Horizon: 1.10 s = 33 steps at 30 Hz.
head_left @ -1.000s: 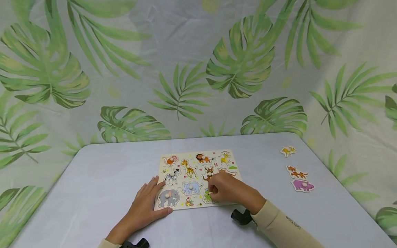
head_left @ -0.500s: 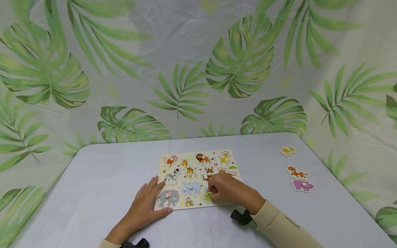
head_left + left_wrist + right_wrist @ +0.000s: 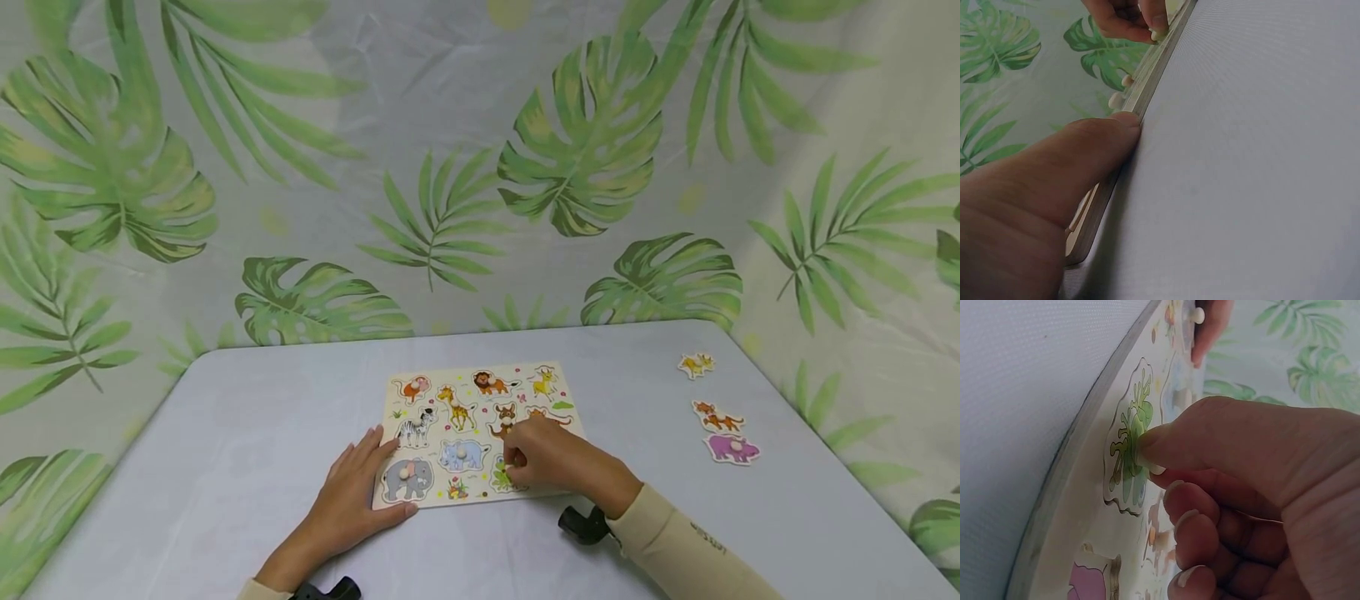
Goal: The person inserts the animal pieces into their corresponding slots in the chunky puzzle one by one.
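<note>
A wooden animal puzzle board (image 3: 442, 373) lies on the table. My left hand (image 3: 348, 492) rests on its left front corner, fingers straight and spread, with the thumb (image 3: 1104, 140) against the front edge. Near the right front corner, my right hand (image 3: 558, 454) pinches the knob of the green frog puzzle piece (image 3: 1125, 456) between thumb and forefinger; the other fingers are curled. That piece lies in or on its frog-shaped place; how deep it sits is hard to tell. The grey elephant piece (image 3: 407, 479) and blue rhino piece (image 3: 462, 455) show knobs. My right hand hides the board's right front part.
Three loose pieces lie at the table's right side: a yellow deer-like animal (image 3: 697, 365), an orange spotted cat (image 3: 718, 417) and a purple hippo (image 3: 732, 449). A purple picture (image 3: 1090, 582) shows on the board beside the frog. Leaf-patterned cloth (image 3: 465, 208) hangs behind the table.
</note>
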Each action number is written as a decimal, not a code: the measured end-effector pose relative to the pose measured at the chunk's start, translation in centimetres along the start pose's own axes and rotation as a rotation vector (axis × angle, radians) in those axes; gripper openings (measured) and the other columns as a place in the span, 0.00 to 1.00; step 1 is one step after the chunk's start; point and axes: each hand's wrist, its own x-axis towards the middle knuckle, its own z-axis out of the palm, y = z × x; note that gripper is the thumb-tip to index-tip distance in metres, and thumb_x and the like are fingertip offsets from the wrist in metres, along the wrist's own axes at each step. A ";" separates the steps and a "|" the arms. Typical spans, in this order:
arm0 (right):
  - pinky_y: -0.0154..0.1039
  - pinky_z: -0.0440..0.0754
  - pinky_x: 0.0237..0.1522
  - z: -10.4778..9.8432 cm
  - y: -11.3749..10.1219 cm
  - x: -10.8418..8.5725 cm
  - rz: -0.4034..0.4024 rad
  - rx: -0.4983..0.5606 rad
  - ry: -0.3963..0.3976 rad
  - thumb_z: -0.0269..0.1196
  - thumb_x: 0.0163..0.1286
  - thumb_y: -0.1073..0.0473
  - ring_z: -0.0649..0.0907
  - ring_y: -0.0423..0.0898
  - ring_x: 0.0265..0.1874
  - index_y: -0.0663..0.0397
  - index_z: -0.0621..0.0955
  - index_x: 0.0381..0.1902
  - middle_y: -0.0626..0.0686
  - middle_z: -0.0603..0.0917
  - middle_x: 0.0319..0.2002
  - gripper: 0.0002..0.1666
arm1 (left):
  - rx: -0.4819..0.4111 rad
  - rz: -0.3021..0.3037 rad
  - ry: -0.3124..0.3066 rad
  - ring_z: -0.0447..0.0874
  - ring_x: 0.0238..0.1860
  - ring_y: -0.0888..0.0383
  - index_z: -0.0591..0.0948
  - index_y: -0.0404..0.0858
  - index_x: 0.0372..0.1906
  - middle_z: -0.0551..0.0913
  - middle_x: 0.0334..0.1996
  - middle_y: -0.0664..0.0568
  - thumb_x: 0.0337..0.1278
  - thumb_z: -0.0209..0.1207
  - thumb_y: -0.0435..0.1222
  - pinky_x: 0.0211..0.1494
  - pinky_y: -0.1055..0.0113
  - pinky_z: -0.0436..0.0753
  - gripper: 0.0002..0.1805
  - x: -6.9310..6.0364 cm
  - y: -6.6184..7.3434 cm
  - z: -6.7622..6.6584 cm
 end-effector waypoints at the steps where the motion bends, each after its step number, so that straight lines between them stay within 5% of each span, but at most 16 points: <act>1: 0.27 0.73 0.22 0.0 0.0 0.0 0.004 0.002 -0.001 0.67 0.54 0.67 0.71 0.33 0.18 0.50 0.84 0.22 0.38 0.75 0.18 0.06 | 0.000 0.001 -0.001 0.52 0.73 0.42 0.68 0.39 0.69 0.58 0.73 0.39 0.41 0.66 0.65 0.73 0.44 0.50 0.52 0.0 0.0 0.0; 17: 0.29 0.75 0.26 -0.9 0.1 -0.1 0.040 0.034 -0.047 0.71 0.57 0.60 0.74 0.35 0.22 0.49 0.86 0.27 0.38 0.77 0.22 0.02 | 0.002 0.002 -0.002 0.52 0.74 0.42 0.68 0.39 0.69 0.58 0.73 0.40 0.42 0.65 0.65 0.73 0.44 0.49 0.51 -0.1 -0.1 0.0; 33: 0.31 0.78 0.27 -2.8 1.4 -0.7 0.031 0.064 0.054 0.69 0.60 0.63 0.75 0.35 0.24 0.57 0.87 0.34 0.41 0.81 0.26 0.05 | -0.009 0.009 0.005 0.52 0.74 0.42 0.68 0.39 0.69 0.58 0.73 0.40 0.41 0.66 0.64 0.73 0.45 0.49 0.51 -0.1 -0.1 0.1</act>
